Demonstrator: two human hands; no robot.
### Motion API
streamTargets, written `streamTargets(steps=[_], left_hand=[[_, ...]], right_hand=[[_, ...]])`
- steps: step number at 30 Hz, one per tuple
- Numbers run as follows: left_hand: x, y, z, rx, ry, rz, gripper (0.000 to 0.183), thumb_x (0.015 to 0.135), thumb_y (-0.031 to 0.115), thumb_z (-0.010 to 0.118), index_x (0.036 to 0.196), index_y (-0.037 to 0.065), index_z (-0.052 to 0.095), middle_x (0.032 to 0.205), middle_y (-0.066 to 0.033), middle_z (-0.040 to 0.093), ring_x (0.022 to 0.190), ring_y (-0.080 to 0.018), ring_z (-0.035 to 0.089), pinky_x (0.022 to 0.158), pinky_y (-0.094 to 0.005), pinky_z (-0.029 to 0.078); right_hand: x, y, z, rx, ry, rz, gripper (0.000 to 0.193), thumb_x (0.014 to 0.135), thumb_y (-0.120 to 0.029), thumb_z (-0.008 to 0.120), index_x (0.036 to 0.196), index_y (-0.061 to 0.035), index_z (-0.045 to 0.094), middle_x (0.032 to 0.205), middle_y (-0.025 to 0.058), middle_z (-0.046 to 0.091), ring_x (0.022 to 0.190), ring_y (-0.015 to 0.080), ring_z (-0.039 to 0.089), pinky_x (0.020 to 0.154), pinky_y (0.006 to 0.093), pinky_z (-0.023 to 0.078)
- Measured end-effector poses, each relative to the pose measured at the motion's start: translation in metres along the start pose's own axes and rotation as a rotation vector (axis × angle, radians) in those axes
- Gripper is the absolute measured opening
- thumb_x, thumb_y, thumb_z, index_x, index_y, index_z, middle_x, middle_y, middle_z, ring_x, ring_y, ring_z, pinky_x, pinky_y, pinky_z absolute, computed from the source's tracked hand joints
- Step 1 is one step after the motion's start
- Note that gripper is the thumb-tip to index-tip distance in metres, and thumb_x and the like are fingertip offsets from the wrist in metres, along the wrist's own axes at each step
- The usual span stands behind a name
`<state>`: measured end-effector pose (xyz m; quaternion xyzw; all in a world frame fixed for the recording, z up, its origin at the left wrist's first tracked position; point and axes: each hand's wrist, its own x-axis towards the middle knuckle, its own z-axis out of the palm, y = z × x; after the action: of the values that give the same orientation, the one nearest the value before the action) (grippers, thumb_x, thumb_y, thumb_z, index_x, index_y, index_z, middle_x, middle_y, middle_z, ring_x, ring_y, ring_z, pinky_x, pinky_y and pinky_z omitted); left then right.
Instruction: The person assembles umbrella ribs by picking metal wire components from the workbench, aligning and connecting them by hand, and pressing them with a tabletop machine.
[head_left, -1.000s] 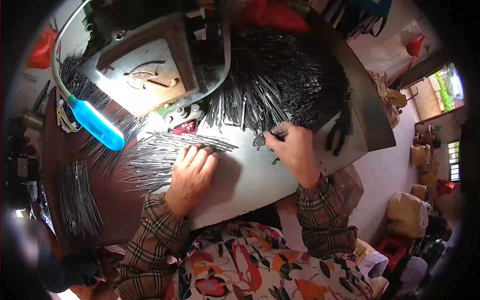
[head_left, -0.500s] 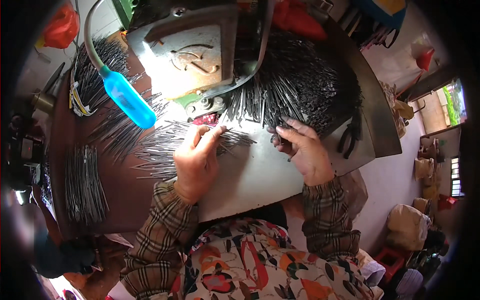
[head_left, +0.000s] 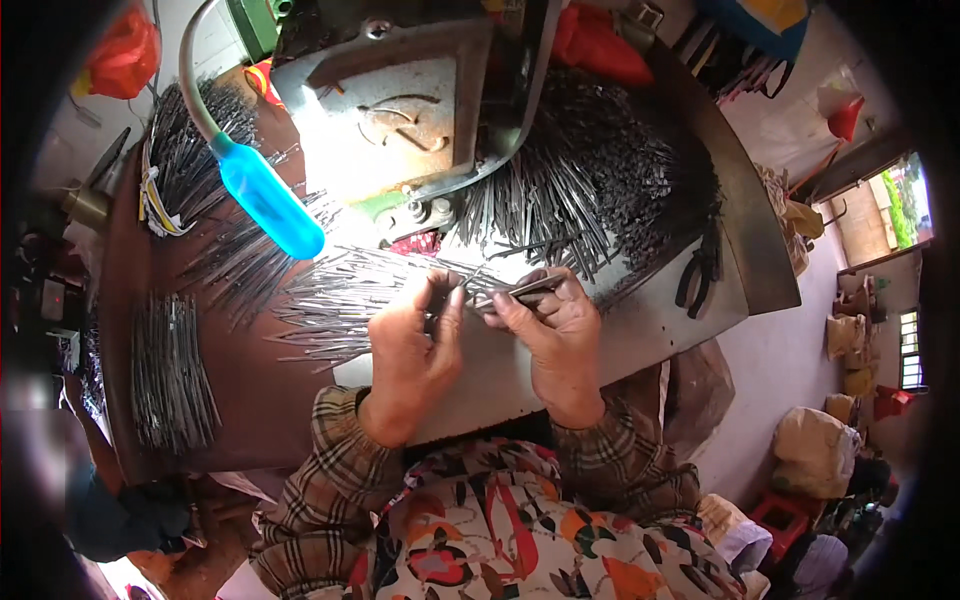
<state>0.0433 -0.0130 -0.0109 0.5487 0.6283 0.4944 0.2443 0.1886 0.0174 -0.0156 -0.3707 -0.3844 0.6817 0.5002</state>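
My left hand (head_left: pixel 410 355) is closed in a pinch in front of the machine, on a thin dark strip whose end shows by the fingertips. Close beside it, my right hand (head_left: pixel 562 350) grips a dark strip (head_left: pixel 541 286) between thumb and fingers. The fingertips of both hands nearly meet. Beyond my right hand, a large heap of thin black strips (head_left: pixel 640 170) covers the tabletop. Left of my left hand, grey strips (head_left: pixel 330 300) lie spread in a loose layer, their near ends fanned to the left.
A metal machine (head_left: pixel 440 130) stands at the back, with a blue lamp (head_left: pixel 270 205) on a bent neck. More strips lie in a neat bundle (head_left: pixel 172 370) and a far-left pile (head_left: pixel 200 140). Black-handled pliers (head_left: pixel 697 282) rest near the table's (head_left: pixel 755 240) right edge.
My right hand has moved left from the black heap's edge towards my left hand and now holds a strip crosswise. My left hand has shifted slightly right and nearer to me.
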Motion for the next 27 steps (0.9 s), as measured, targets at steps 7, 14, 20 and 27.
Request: streamTargets(steps=[7, 14, 20, 27], left_hand=[[0.008, -0.013, -0.010, -0.357, -0.031, -0.274, 0.008, 0.093, 0.001, 0.058, 0.100, -0.003, 0.060, 0.078, -0.0019, 0.062, 0.068, -0.0068, 0.057, 0.059, -0.0223, 0.047], [0.020, -0.023, -0.020, -0.408, 0.014, -0.307, 0.007, 0.091, 0.001, 0.062, 0.097, -0.002, 0.061, 0.077, -0.0015, 0.062, 0.063, -0.0036, 0.052, 0.053, -0.0198, 0.042], [0.022, -0.047, -0.020, -0.301, 0.163, -0.220, 0.008, 0.087, 0.002, 0.065, 0.093, -0.004, 0.066, 0.073, -0.0015, 0.063, 0.059, -0.0027, 0.046, 0.053, -0.0205, 0.040], [0.023, -0.048, -0.018, -0.178, 0.166, -0.122, 0.011, 0.090, -0.001, 0.065, 0.099, -0.005, 0.066, 0.086, 0.0006, 0.064, 0.070, -0.0004, 0.052, 0.061, -0.0160, 0.042]], right_hand=[[0.026, 0.008, 0.012, -0.079, -0.113, -0.163, 0.015, 0.084, 0.003, 0.069, 0.093, 0.0000, 0.058, 0.085, 0.0054, 0.066, 0.077, 0.0083, 0.063, 0.070, 0.0221, 0.052], [0.058, -0.008, 0.012, -1.193, -0.498, -0.945, 0.008, 0.082, -0.006, 0.060, 0.087, -0.0008, 0.063, 0.079, 0.0139, 0.061, 0.068, 0.0336, 0.060, 0.063, 0.0404, 0.051], [0.067, -0.015, 0.024, -0.978, -0.453, -0.610, 0.021, 0.086, -0.005, 0.058, 0.105, -0.0015, 0.068, 0.095, 0.0173, 0.068, 0.082, 0.0325, 0.068, 0.071, 0.0362, 0.054], [0.069, 0.005, 0.025, -0.839, -0.359, -0.384, 0.022, 0.090, -0.005, 0.059, 0.110, -0.0011, 0.068, 0.100, 0.0192, 0.070, 0.090, 0.0264, 0.071, 0.076, 0.0317, 0.055]])
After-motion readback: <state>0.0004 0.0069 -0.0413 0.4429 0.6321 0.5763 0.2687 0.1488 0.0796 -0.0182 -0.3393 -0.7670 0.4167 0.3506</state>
